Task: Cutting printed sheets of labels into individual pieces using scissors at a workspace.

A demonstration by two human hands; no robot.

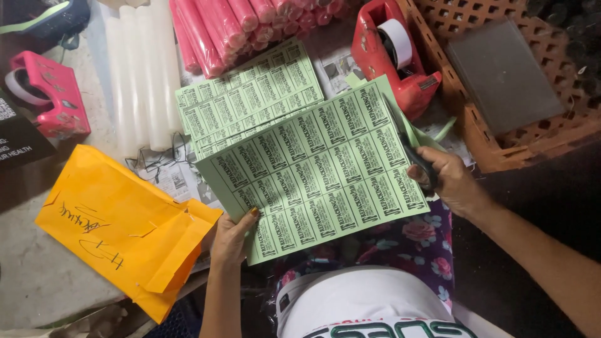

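Note:
My left hand (pixel 233 236) grips the lower left edge of a light green sheet (pixel 319 175) printed with rows of small labels. My right hand (pixel 449 180) is at the sheet's right edge, closed on dark scissors (pixel 418 159) whose blades run up along that edge. The sheet is held over my lap, tilted, with a thin green strip (pixel 443 131) curling off behind its right side. Further green label sheets (pixel 250 97) lie stacked on the table just behind it.
An orange paper envelope (pixel 122 228) lies at the left on the table. White candles (pixel 144 75) and pink candles (pixel 231 28) lie at the back. A red tape dispenser (pixel 391 53) and a pink one (pixel 47 94) flank them. An orange lattice crate (pixel 501 138) stands right.

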